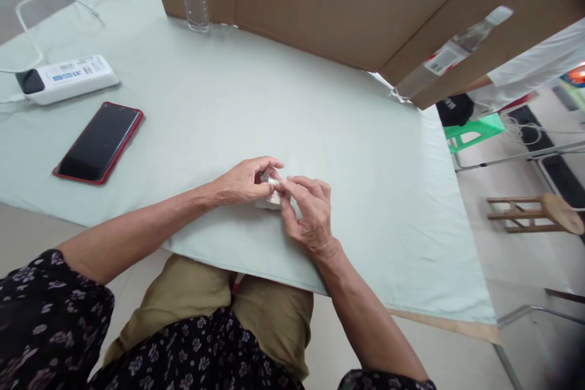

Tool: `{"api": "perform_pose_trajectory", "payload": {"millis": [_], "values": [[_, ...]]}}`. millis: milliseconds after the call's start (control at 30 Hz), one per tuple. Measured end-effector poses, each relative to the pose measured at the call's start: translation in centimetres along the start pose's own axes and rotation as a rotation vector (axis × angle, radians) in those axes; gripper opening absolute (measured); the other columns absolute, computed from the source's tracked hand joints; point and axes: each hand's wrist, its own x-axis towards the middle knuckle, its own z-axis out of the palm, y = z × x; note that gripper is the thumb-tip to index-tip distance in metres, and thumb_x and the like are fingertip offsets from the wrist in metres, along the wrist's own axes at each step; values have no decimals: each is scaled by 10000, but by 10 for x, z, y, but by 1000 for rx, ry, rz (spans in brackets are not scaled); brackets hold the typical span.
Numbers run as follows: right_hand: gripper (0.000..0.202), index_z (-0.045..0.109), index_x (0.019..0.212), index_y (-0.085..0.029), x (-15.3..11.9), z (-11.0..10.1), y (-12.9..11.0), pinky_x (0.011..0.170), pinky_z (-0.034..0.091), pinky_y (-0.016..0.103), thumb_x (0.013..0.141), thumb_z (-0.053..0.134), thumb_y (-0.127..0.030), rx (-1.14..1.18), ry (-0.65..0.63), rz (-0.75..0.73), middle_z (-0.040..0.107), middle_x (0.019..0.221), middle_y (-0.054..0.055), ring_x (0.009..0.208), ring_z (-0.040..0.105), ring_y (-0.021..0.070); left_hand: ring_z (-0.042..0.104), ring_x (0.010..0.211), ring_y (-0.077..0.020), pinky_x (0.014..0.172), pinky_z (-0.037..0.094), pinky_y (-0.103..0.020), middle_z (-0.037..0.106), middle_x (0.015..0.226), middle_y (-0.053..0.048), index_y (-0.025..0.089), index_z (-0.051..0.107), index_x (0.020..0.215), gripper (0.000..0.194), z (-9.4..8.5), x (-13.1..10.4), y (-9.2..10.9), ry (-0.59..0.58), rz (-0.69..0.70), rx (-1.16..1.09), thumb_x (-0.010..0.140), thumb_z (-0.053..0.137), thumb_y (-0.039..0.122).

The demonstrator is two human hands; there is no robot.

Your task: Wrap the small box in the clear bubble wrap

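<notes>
Close to the table's front edge, both hands meet around a small whitish object [273, 197] whose kind I cannot make out. My left hand [247, 181] grips it from the left, thumb along the near side and index finger arched over the top. From the right, my right hand [308, 204] pinches at it with thumb and index finger, the other fingers curled. Much of the object is covered by the fingers; a pale, slightly shiny part shows between them, low over the tablecloth [356, 152].
A red-cased phone [98, 143] and a white power strip or box [73, 78] with cables lie at left. Cardboard panels [311, 6] stand at the back, with a clear bottle [195, 0] and another bottle [450, 55] against them. A wooden stool [539, 213] is at right.
</notes>
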Motion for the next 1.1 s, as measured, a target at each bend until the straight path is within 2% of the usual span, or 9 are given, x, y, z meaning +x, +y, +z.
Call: {"api": "perform_pose_trajectory", "payload": {"millis": [133,300,367,600,667,733,933,1000,1100], "values": [[403,627,1211,-279,1,0,-2,907,432,446,855,590,-94,-8,-6,19,779,989,30,1007,710,253,599,785,-142,701,475,-278,702,1097,-89,120,587,1276,606,-1,0,0,-9,-5,8,711,652,329],[337,611,1227,-281,-5,-11,11,939,485,456,915,544,-174,87,164,292,751,1016,39,1023,678,239,587,767,-132,688,463,-274,694,1130,-92,142,604,1271,592,-2,-1,2,-13,-20,18,709,667,321],[355,598,1262,-285,-6,-13,15,953,490,469,921,546,-203,93,171,328,743,1051,48,1057,668,248,588,769,-130,690,468,-274,690,1147,-94,145,601,1286,601,-3,-2,3,-22,-24,15,711,665,308],[486,555,1352,-277,-1,-4,4,967,437,490,885,644,-377,65,-48,-17,753,1112,72,1135,656,308,611,802,-144,697,488,-278,682,1137,-97,124,557,1332,660,-2,-2,3,-34,-24,-7,702,657,290],[448,581,1314,-281,1,-3,1,964,430,483,880,654,-366,38,-72,-39,759,1098,62,1115,671,305,613,807,-147,701,491,-279,686,1116,-91,125,553,1334,659,-1,-2,3,-38,-21,-6,704,655,289],[382,604,1273,-280,2,-4,0,977,432,484,896,629,-336,61,-51,34,758,1091,60,1093,679,291,608,804,-147,700,492,-281,683,1118,-89,136,563,1324,651,-1,-2,4,-30,-19,0,700,663,294],[288,644,1191,-262,-2,-14,18,1005,474,480,908,606,-303,212,93,455,741,1171,66,1126,662,256,593,847,-168,798,500,-338,675,1183,-98,162,618,1284,606,-9,-4,7,52,-27,49,686,616,265],[283,661,1165,-263,-2,-15,25,989,495,473,885,631,-288,261,89,524,745,1162,58,1106,671,247,600,904,-191,845,499,-363,675,1204,-101,168,603,1315,645,-15,-4,7,52,-15,78,673,582,232],[200,699,1065,-267,-1,-14,29,989,510,457,872,649,-255,315,68,522,753,1121,45,1091,680,232,596,1004,-223,912,484,-386,672,1239,-103,176,583,1354,705,-25,-4,8,-20,8,153,651,562,209]]}}
